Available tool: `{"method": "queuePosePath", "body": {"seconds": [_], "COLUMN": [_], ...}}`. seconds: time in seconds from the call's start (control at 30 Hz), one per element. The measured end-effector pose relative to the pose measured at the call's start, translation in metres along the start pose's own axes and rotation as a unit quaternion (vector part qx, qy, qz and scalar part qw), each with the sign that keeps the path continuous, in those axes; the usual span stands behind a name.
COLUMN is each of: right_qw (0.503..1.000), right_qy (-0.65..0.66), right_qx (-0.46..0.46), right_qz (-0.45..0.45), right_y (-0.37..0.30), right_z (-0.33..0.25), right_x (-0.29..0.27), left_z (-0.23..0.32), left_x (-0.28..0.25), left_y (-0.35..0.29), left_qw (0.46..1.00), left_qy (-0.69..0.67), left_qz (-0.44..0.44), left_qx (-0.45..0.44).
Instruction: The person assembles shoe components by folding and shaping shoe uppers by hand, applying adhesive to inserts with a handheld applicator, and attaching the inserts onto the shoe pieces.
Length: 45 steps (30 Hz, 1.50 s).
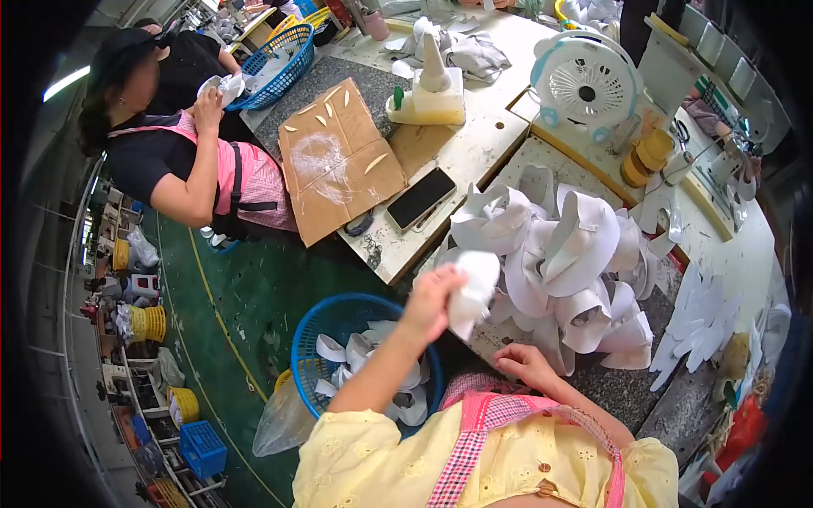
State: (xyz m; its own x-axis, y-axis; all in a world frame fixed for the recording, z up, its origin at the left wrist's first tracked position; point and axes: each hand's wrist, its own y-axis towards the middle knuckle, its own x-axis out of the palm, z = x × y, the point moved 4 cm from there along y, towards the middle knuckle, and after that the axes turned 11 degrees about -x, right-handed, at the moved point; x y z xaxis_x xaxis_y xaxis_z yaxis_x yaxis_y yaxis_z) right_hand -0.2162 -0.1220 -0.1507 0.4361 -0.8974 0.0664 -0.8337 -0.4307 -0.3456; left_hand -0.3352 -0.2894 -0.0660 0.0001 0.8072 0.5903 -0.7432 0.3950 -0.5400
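Observation:
My left hand point(434, 300) is closed on a white shoe upper point(474, 292), a little blurred, held up above the near left corner of the table. My right hand point(527, 366) rests low by the table's near edge, fingers loosely bent and apart, with nothing visible in them. Just beyond it rises a heap of pale shoe uppers point(580, 241), curled and piled over one another. Below my left forearm, a blue plastic basket point(306, 334) on the floor side holds several more white uppers point(360, 349).
Beyond lie a dark phone point(421, 200), a cardboard sheet point(339, 161), a glue bottle point(432, 93) and a small fan point(586, 80). Flat white pieces point(699, 322) spread at right. At left a co-worker in a pink apron point(254, 178) handles a white piece beside another blue basket point(275, 68).

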Motion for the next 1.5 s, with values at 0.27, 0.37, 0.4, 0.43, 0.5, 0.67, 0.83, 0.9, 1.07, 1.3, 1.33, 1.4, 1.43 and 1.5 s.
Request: {"method": "queuePosePath", "body": {"seconds": [0.27,0.37,0.4,0.43,0.5,0.67,0.83,0.9,1.07,1.3,1.33,1.4,1.43,1.5], "right_qw": [1.0,1.0,1.0,1.0,1.0,1.0,0.999,0.999,0.999,0.998,0.995,0.983,0.942,0.824], "right_qy": [-0.011,0.01,0.0,0.002,0.004,-0.002,0.016,0.007,-0.003,0.042,0.074,-0.037,-0.086,-0.198], "right_qx": [-0.014,-0.012,-0.005,0.0,-0.007,0.017,0.006,0.014,0.013,-0.006,-0.016,-0.167,-0.319,-0.53], "right_qz": [-0.022,0.004,0.004,0.002,0.001,-0.012,-0.029,-0.034,-0.033,-0.043,-0.062,-0.068,-0.057,0.012], "right_y": [-0.005,-0.008,-0.009,-0.009,-0.01,-0.01,-0.007,-0.009,-0.014,-0.023,-0.027,-0.044,-0.056,-0.099], "right_z": [0.002,0.008,0.008,0.01,0.015,0.006,0.006,-0.001,0.005,-0.01,-0.027,-0.13,-0.182,-0.267], "right_x": [0.007,-0.001,0.001,0.0,-0.002,-0.001,0.008,0.01,0.012,0.006,0.002,-0.009,-0.016,-0.026], "left_z": [0.305,0.226,0.186,0.148,0.084,0.03,0.005,-0.003,-0.014,-0.026,-0.026,-0.03,-0.032,-0.032], "left_x": [-0.102,-0.088,-0.104,-0.107,-0.083,-0.033,-0.017,-0.015,-0.016,0.001,0.004,0.0,-0.002,-0.002], "left_y": [0.04,0.059,0.077,0.089,0.09,0.064,0.041,0.036,0.032,0.031,0.033,0.03,0.025,0.022], "left_qw": [0.85,0.837,0.891,0.905,0.939,0.928,0.933,0.941,0.938,0.953,0.953,0.951,0.95,0.956], "left_qy": [0.067,0.198,0.141,0.21,0.18,0.21,0.255,0.247,0.263,0.244,0.246,0.251,0.254,0.241], "left_qz": [0.328,0.284,0.288,0.237,0.226,0.159,0.133,0.12,0.101,0.067,0.064,0.062,0.066,0.071], "left_qx": [0.407,0.423,0.322,0.284,0.187,0.262,0.215,0.2,0.202,0.165,0.165,0.171,0.168,0.15]}}
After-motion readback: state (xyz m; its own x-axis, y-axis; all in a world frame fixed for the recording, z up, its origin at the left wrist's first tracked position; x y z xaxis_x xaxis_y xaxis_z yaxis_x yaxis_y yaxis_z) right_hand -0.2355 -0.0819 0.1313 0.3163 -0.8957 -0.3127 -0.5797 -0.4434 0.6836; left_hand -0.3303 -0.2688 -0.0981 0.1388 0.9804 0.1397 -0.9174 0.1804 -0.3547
